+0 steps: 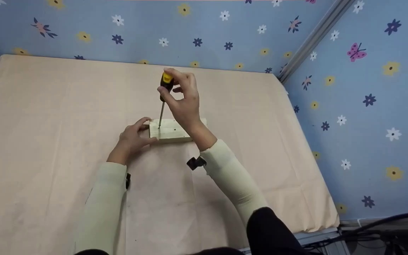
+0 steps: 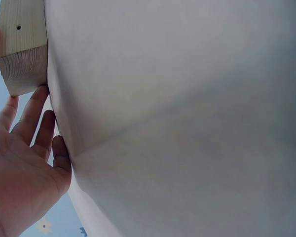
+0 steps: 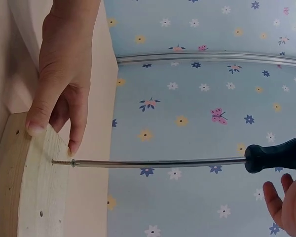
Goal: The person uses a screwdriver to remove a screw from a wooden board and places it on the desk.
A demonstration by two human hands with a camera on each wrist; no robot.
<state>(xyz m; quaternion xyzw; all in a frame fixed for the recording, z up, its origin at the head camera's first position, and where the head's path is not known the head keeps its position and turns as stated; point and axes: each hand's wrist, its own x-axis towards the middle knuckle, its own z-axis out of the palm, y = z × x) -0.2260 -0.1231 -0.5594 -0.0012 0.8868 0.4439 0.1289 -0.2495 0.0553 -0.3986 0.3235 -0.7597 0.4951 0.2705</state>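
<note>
A pale wooden block (image 1: 170,130) lies on the cloth-covered table. Its left end is held by my left hand (image 1: 131,139), thumb on the near edge and a finger at the far corner. Above the block, my right hand (image 1: 186,97) grips the yellow-and-black handle of a screwdriver (image 1: 162,111). In the right wrist view the shaft runs to the head of a screw (image 3: 63,162), which stands partly out of the wood. Small dark holes show in the block's face. The left wrist view shows the block's end grain beside my left fingers (image 2: 32,116).
A beige cloth (image 1: 65,106) covers the table. Blue flowered walls (image 1: 204,32) rise behind it and on the right. Black cables (image 1: 377,226) run past the near right corner. Each sleeve carries a small black mount (image 1: 196,163) near the wrist.
</note>
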